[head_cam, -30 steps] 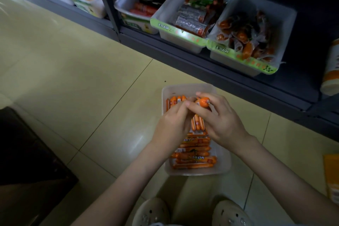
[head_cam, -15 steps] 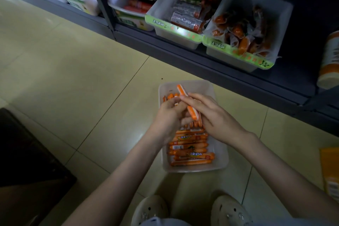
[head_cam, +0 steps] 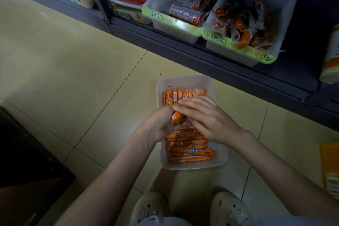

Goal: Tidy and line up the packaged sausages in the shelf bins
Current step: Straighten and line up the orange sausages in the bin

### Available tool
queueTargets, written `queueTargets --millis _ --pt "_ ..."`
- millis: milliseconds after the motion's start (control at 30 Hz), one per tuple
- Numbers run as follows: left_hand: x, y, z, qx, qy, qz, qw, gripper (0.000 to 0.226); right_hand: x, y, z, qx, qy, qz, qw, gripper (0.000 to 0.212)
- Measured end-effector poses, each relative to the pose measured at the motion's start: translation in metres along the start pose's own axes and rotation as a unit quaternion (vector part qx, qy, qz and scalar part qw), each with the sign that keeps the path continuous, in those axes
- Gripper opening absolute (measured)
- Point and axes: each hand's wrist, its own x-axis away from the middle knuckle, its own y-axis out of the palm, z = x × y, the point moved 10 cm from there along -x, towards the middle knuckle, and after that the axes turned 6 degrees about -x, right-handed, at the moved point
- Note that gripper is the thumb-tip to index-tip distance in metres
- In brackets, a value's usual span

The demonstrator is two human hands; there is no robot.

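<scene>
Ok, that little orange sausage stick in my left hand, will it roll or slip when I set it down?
Probably apt to roll: the small orange plastic-wrapped sausage stick in the left hand is round and slim. Its glossy wrapper looks slippery. Likely fairly stiff, since the other sausages in the translucent plastic bin lie straight.

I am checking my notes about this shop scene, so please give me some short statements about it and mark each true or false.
1. The clear bin of orange sausages stands on the floor tiles. True.
2. Its nearest sausages lie crosswise. True.
3. The right hand reaches into a shelf bin. False: it lies over the clear bin, beside the left hand.
4. The left hand holds one orange sausage. True.
5. The shelf bin marked 3.5 is empty. False: it holds clear-wrapped sausages.
</scene>
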Motion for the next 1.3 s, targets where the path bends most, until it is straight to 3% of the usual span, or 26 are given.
queueTargets --millis 167,233,300,367,433,467,533,633,733,800,933,1033,1233,1300 --pt "-0.005 -0.006 -0.007 -0.102 -0.014 -0.037 0.994 0.021 0.012 0.018 0.027 0.035 0.084 -0.021 0.996 0.042" --pt "-0.012 -0.021 -0.006 -0.178 0.004 0.008 0.984 0.021 0.021 0.029 0.04 0.015 0.127 -0.028 0.991 0.042" --pt "-0.021 -0.046 -0.002 -0.286 0.052 0.106 0.951 0.021 0.031 0.05 0.049 -0.014 0.169 -0.069 0.983 0.045" --pt "-0.025 -0.063 0.002 -0.441 0.101 0.194 0.87 0.021 0.05 0.09 0.061 -0.041 0.217 -0.182 0.958 0.054" --pt "-0.029 -0.063 -0.004 -0.604 0.133 0.214 0.756 0.03 0.077 0.129 0.067 -0.025 0.235 -0.307 0.922 0.065" --pt "-0.032 -0.059 -0.01 -0.669 0.15 0.205 0.699 0.033 0.085 0.138 0.069 -0.003 0.232 -0.333 0.914 0.066" --pt "-0.037 -0.052 -0.023 -0.756 0.165 0.177 0.608 0.039 0.091 0.139 0.081 0.031 0.246 -0.321 0.914 0.063" --pt "-0.045 -0.049 -0.035 -0.808 0.164 0.144 0.548 0.052 0.095 0.129 0.114 0.05 0.33 -0.281 0.9 0.068" --pt "-0.054 -0.051 -0.04 -0.818 0.169 0.118 0.537 0.057 0.099 0.134 0.135 0.029 0.395 -0.294 0.87 0.072" --pt "-0.059 -0.052 -0.041 -0.818 0.175 0.096 0.539 0.057 0.098 0.143 0.137 0.037 0.387 -0.321 0.864 0.069" --pt "-0.064 -0.051 -0.041 -0.817 0.181 0.094 0.54 0.061 0.077 0.142 0.134 0.087 0.326 -0.287 0.897 0.07" --pt "-0.064 -0.051 -0.042 -0.809 0.194 0.109 0.544 0.067 0.066 0.159 0.122 0.075 0.279 -0.317 0.903 0.078" --pt "-0.066 -0.054 -0.045 -0.815 0.192 0.118 0.534 0.066 0.048 0.159 0.138 0.041 0.359 -0.238 0.901 0.037" --pt "-0.066 -0.052 -0.045 -0.819 0.199 0.117 0.525 0.065 0.048 0.158 0.143 0.059 0.373 -0.229 0.897 0.039"
